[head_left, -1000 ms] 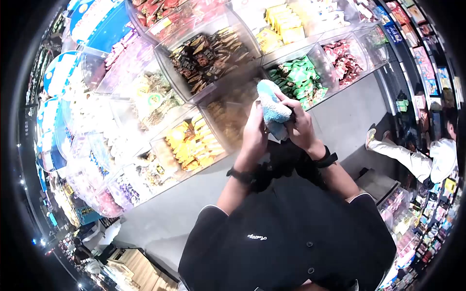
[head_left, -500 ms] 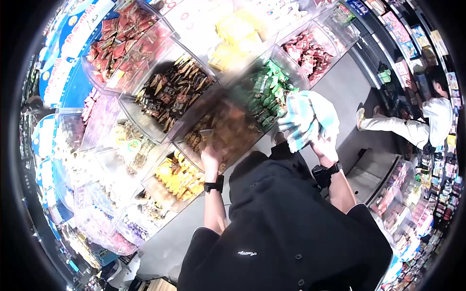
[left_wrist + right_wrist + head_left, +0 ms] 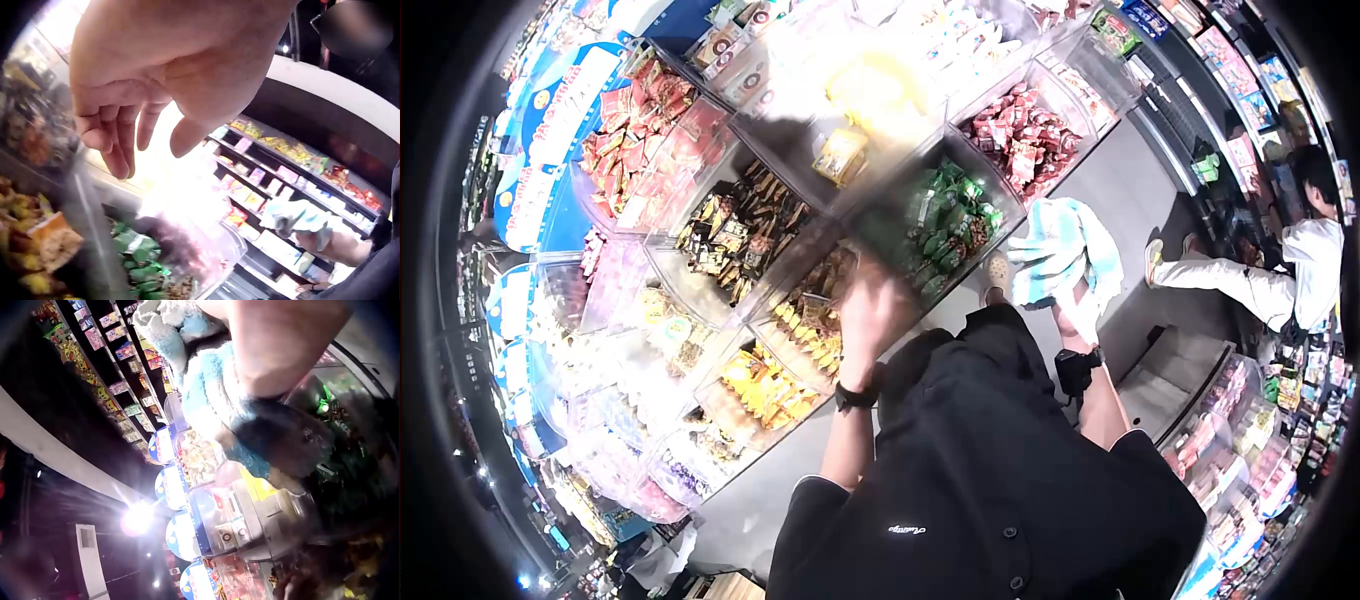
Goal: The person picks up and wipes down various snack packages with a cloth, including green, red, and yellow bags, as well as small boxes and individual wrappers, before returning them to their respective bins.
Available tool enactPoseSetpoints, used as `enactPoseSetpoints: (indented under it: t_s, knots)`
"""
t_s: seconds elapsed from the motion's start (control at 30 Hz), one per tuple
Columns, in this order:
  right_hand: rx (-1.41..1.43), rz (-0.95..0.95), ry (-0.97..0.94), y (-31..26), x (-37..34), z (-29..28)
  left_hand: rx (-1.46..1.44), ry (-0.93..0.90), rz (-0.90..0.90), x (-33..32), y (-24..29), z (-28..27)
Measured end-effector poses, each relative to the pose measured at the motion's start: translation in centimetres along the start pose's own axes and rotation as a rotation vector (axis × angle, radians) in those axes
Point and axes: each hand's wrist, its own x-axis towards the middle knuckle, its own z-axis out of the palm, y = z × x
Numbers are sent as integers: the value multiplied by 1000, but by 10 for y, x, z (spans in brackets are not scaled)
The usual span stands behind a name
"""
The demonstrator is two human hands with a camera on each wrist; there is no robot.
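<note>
My right hand (image 3: 1076, 312) grips a blue-and-white terry cloth (image 3: 1065, 250), which hangs spread over the fingers beside the bins' front edge. In the right wrist view the cloth (image 3: 212, 381) drapes loosely from the hand. My left hand (image 3: 874, 308) is blurred over the front bins, between yellow-brown packets (image 3: 805, 325) and a bin of green packets (image 3: 950, 225). Seen by the left wrist camera, the left hand (image 3: 169, 75) has loosely bent fingers and a thumb standing apart, with nothing held. Green packets (image 3: 139, 256) lie below it.
Clear-walled bins hold red packets (image 3: 1025, 140), dark packets (image 3: 740, 235) and yellow packets (image 3: 765, 385). A person in white (image 3: 1305, 260) is by the shelves at right. A grey box (image 3: 1175, 375) stands on the floor near my right arm.
Both hands held the bunched cloth together at first; then they parted and the cloth spread out in the right hand. The left hand went to the front bin, then shifted rightward.
</note>
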Motion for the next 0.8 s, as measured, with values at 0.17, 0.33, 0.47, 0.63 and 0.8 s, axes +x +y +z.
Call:
enactPoseSetpoints:
  t_s: [0.17,0.33,0.47,0.63,0.8]
  knots:
    - [930,242,-221,-19,44,-20,15,-128,-12,38,17,94]
    - [982,423,-269,-55,90,-43,208,-79,-50,56,9,156]
    - [930,433,-120,-69,114,-74,385,-74,-160,45,11,178]
    - [859,540,-247,-67,151,-115,364,-102,-534,60,27,178]
    - [826,563,-273,-74,165,-135,518,57,-407,52,8,186]
